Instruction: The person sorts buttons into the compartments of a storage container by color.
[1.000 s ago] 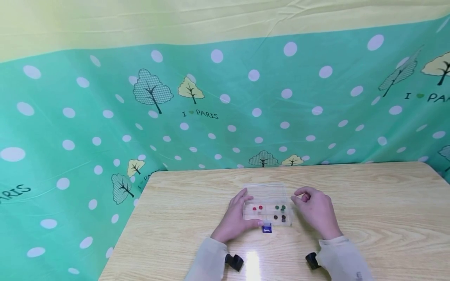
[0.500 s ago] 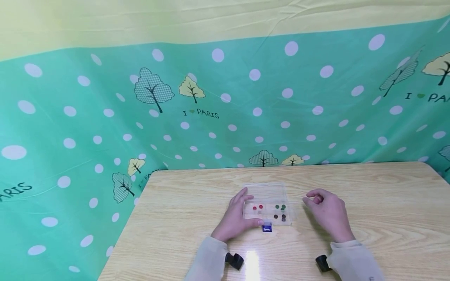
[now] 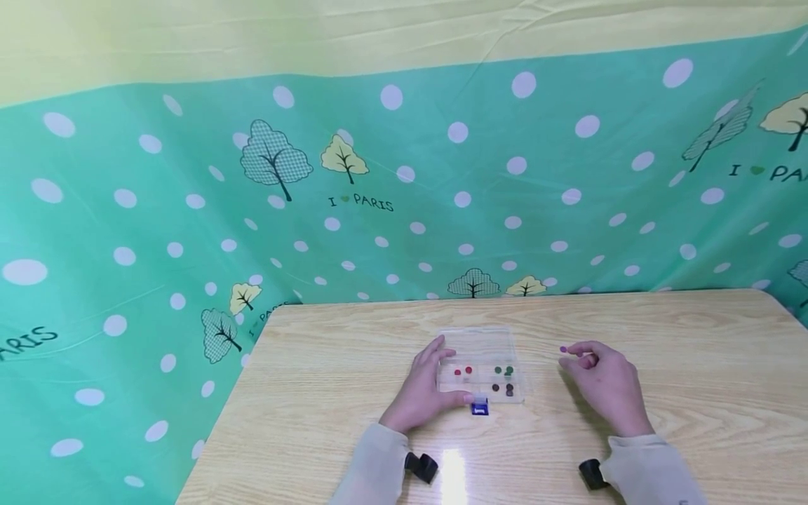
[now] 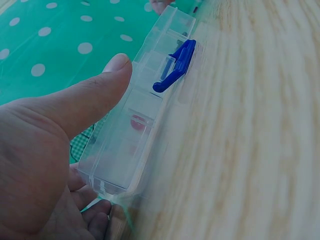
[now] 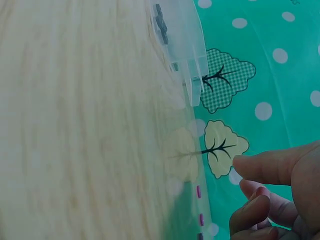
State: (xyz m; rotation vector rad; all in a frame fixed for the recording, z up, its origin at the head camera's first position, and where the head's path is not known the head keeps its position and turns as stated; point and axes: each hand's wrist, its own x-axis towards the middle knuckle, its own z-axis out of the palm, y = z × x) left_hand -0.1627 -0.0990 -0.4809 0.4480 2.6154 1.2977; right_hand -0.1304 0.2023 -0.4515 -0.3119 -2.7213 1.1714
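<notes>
A clear plastic compartment box [image 3: 461, 387] lies on the table with its lid [image 3: 477, 344] raised at the back. Two red discs [image 3: 468, 369] are in its back left compartment, several green discs [image 3: 498, 369] in the back right, and dark discs [image 3: 495, 387] in the front right. My left hand [image 3: 424, 386] grips the box's left end, thumb at the front beside the blue latch [image 4: 176, 70]. To the right, my right hand [image 3: 606, 382] has its index fingertip close to a small purple disc [image 3: 563, 349]; whether they touch I cannot tell. No held object shows in this hand.
More small purple pieces [image 5: 201, 220] lie in a row on the table by the right hand, in the right wrist view. The wooden table [image 3: 341, 365] ends at a green dotted curtain [image 3: 379, 245] behind. Black wrist cameras [image 3: 421, 468] hang at both cuffs.
My right hand has moved right, away from the box, and a purple disc now shows by its index fingertip. The left hand and the box have stayed in place.
</notes>
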